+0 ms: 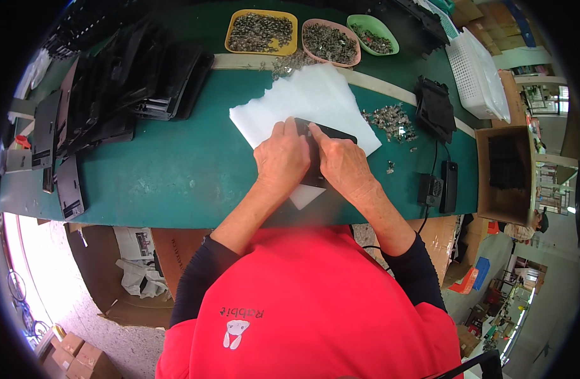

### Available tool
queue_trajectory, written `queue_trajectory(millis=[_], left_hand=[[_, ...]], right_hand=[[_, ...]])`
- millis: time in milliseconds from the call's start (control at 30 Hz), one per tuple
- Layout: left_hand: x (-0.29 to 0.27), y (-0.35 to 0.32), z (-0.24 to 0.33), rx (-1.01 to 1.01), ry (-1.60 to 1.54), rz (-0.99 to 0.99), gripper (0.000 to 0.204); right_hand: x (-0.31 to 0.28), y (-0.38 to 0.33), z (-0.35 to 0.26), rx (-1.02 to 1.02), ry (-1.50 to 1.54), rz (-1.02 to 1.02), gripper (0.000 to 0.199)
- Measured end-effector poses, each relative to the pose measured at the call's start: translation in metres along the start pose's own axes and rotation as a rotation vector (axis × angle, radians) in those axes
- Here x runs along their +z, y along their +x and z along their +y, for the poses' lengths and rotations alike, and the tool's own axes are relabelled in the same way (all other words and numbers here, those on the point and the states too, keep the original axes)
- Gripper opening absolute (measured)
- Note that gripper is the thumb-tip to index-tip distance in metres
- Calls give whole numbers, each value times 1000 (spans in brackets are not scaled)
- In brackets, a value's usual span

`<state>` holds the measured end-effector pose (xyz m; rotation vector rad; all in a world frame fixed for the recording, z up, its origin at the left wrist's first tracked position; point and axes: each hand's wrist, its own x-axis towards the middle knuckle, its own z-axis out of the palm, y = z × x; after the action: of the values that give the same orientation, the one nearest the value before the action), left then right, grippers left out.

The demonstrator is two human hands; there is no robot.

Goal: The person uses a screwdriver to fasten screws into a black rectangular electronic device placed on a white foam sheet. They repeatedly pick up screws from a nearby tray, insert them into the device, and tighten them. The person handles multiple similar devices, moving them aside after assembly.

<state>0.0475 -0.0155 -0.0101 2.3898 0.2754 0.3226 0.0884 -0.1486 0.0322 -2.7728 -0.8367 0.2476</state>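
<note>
- Left hand (pixel 282 159): rests knuckles-up on the near end of a flat black plastic panel (pixel 331 134), fingers curled over its left edge; the grip looks closed on the panel, pinning it in place.
- Right hand (pixel 343 163): lies just beside the left, forefinger stretched forward and pressing on the panel's upper face. Whether its other fingers clasp anything is hidden, so its grip cannot be told.
- Black plastic panel: thin, rigid, matt, with a rounded far corner. It lies on a white foam sheet (pixel 305 101) at the middle of the counter, directly before the person.
- White foam sheet: soft, slightly rumpled, with a wavy left edge; judged to serve as padding between the panel and the hard surface.
- Counter (pixel 176 170): covered in a smooth dark-green mat.
- Loose metal parts (pixel 391 120): small, shiny, irregular pieces heaped just right of the sheet, within easy reach of the right hand.
- Yellow tray (pixel 261 31), pink dish (pixel 331 43) and green dish (pixel 373 35): shallow plastic vessels along the far edge, each filled with similar small metal pieces.
- Stacked black panels (pixel 113 88): leaning in overlapping rows at far left, well apart from the hands.
- White perforated basket (pixel 476 76) and open cardboard box (pixel 505 174): stand at the right end; the box holds dark parts.
</note>
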Motion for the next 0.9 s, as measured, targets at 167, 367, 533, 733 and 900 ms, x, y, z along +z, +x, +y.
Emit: queue_trajectory(millis=[167,367,533,733,900], left_hand=[[1,1,-1,1,4,-4,41],[0,1,1,-8,-10,-12,41],[1,2,0,-18,-27,-28,42],[-1,3,-1,12,-43,-27,42],[-1,4,-3,23,-30,-58,42]], right_hand=[[-3,2,-2,3,6,-11,41],[-5,2,-14,67,-36,-60,46],[2,-1,-15,50,-86,-57,49],[-2,3,-21,92,-87,-103,46],[-13,13,-26,88,-75,-128,39]])
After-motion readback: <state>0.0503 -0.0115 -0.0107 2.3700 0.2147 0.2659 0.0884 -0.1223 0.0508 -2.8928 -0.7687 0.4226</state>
